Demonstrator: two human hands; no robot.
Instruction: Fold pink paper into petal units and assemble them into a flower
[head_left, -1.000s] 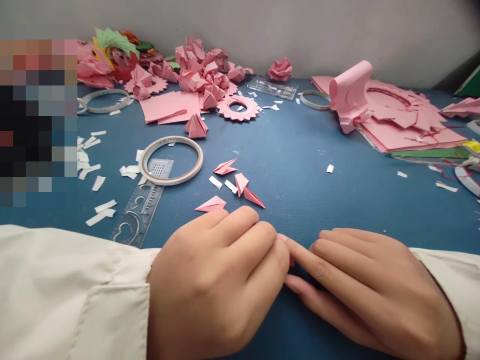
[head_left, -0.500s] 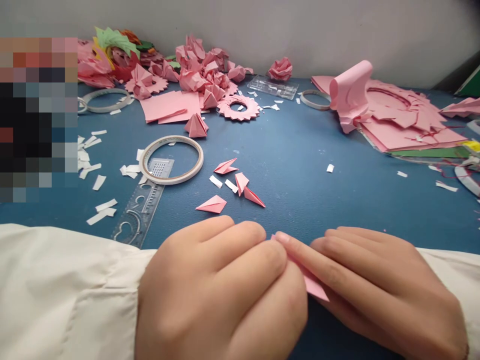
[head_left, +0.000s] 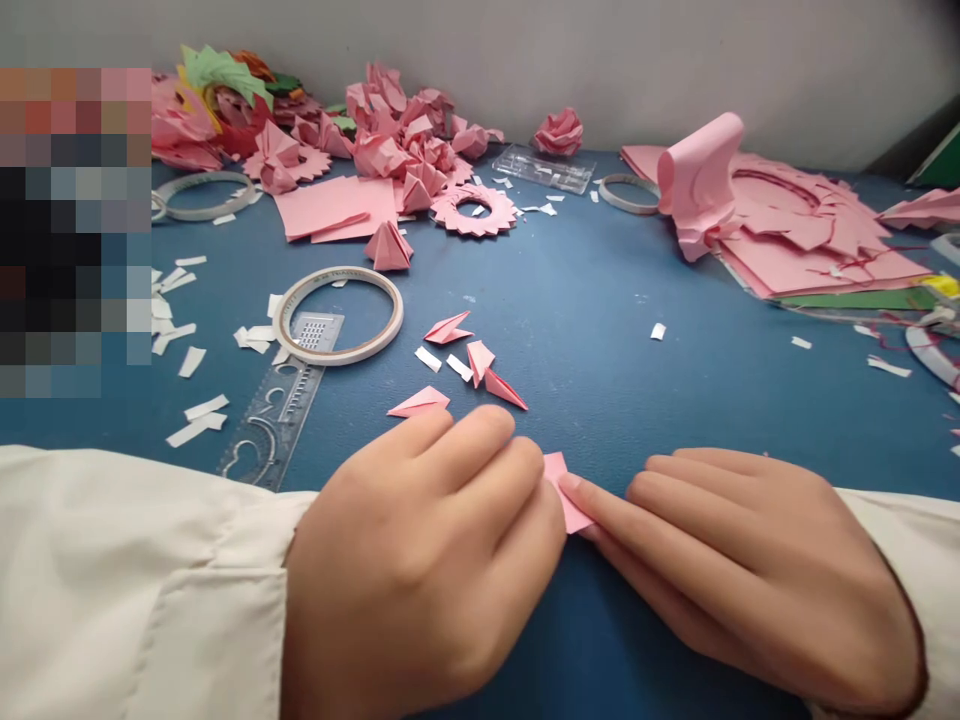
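A small piece of pink paper [head_left: 568,500] is held between my two hands, low in the middle of the view. My left hand [head_left: 427,550] is closed, its curled fingers covering the paper's left part. From the other side, my right hand [head_left: 720,560] pinches the paper, with the index finger on top and the thumb mostly hidden beneath. Just beyond my left hand lie several small folded pink paper pieces [head_left: 480,362], one of them [head_left: 420,402] partly covered by my knuckles. Two white paper strips [head_left: 460,368] are among them.
A tape roll [head_left: 390,335] rests on a clear plastic ruler [head_left: 270,425] at left. White scraps [head_left: 196,425] are scattered there. Pink paper flowers [head_left: 409,130] and a pleated ring [head_left: 474,210] stand along the wall. Stacked pink paper [head_left: 832,262] lies at back right.
My left hand has shifted slightly left and its knuckles have risen. The pink paper has turned and moved up a little, and more of its face shows by my right fingertip.
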